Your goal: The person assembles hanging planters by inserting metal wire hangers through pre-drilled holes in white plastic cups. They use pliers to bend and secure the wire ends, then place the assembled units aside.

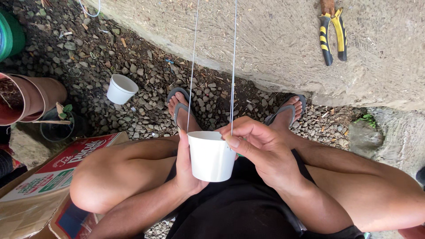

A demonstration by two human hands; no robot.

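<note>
Both hands grip a white plastic cup (211, 156) between the knees, left hand (185, 170) cupping its side, right hand (256, 148) pinching a rim wire (233, 66); two wires already attached, pliers (333, 32) idle at 1 o'clock.

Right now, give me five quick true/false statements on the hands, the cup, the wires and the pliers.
1. The left hand holds the white cup from the side. True.
2. The right hand rests on the pliers. False: its fingers pinch at the cup's rim, where one thin wire meets it; the pliers lie apart on the concrete slab.
3. Two thin wires run up from the cup and out of view. True.
4. A second white cup lies on the gravel. True.
5. The pliers have red handles. False: they are yellow and black.
</note>
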